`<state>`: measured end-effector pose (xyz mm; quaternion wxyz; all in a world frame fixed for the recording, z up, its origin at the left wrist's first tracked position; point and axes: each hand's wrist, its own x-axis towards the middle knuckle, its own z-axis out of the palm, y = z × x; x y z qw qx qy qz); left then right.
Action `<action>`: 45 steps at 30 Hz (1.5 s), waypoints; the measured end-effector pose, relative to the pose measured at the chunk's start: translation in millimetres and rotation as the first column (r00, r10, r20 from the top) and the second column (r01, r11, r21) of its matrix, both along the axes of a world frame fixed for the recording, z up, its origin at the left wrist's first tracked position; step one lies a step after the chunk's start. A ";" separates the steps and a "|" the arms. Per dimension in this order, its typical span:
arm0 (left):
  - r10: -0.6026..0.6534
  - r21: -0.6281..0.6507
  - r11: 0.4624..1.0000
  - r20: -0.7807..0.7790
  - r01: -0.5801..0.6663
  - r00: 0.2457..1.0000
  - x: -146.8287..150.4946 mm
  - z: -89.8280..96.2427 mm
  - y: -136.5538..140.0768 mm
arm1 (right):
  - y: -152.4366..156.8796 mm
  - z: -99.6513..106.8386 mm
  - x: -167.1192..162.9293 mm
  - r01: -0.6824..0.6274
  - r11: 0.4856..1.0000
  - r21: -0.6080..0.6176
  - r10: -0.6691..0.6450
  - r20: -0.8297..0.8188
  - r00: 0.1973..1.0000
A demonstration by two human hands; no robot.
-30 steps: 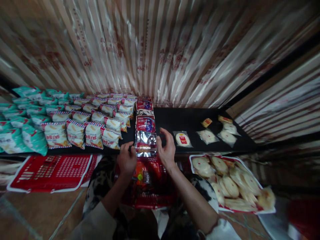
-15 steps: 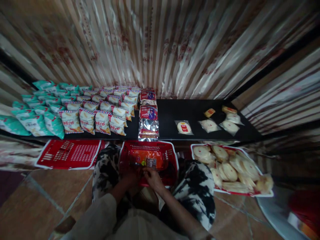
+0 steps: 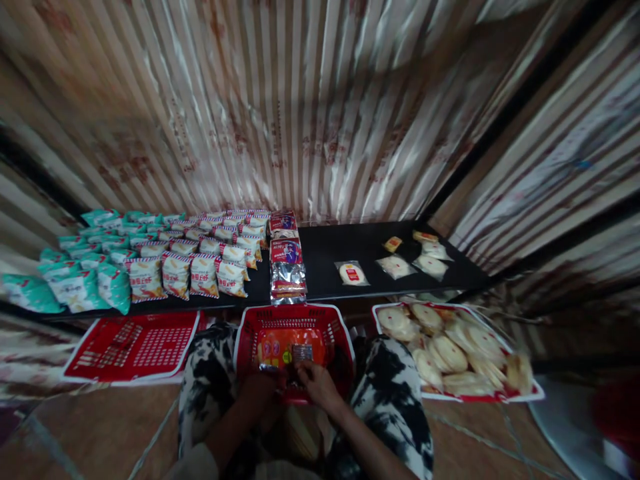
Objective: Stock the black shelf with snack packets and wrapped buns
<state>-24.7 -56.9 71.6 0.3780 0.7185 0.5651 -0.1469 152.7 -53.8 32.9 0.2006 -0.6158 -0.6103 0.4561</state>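
Note:
A red basket with a white rim stands between my knees. Inside it lies an orange packet with a grey printed panel and a yellow spot. My right hand is closed at the packet's near edge, thumb and fingers pinched together. Close beside it, my left hand is curled at the packet's near left edge, its fingers mostly in shadow. Dark items at the basket's right side are too dim to name.
A black shelf carries green snack bags, white snack bags, a row of silver-and-red packets and several wrapped round cakes. A red basket is at left; another basket full of wrapped cakes is at right.
The view has tilted up, so shelf and baskets sit lower in the picture. Both hands stay at the packet, and more of its printed front shows near my left hand.

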 end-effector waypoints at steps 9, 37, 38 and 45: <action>-0.179 0.308 0.936 -0.009 0.173 0.984 -6.8 51.0 17.9 | -6.0 50.8 5.3 -0.201 0.963 0.178 0.222 -0.108 0.969; 0.306 0.030 0.777 0.855 -0.629 0.418 31.9 104.1 67.9 | 77.5 153.1 26.6 0.198 0.980 -0.035 -0.168 -0.685 0.709; 0.312 -0.009 0.786 0.869 -0.618 0.384 35.2 102.1 69.7 | 81.8 154.2 25.2 0.210 0.977 -0.030 -0.172 -0.688 0.705; 0.322 0.012 0.748 0.867 -0.663 0.380 55.0 94.4 92.7 | 101.6 150.3 27.9 0.371 0.928 -0.033 -0.287 -0.698 0.656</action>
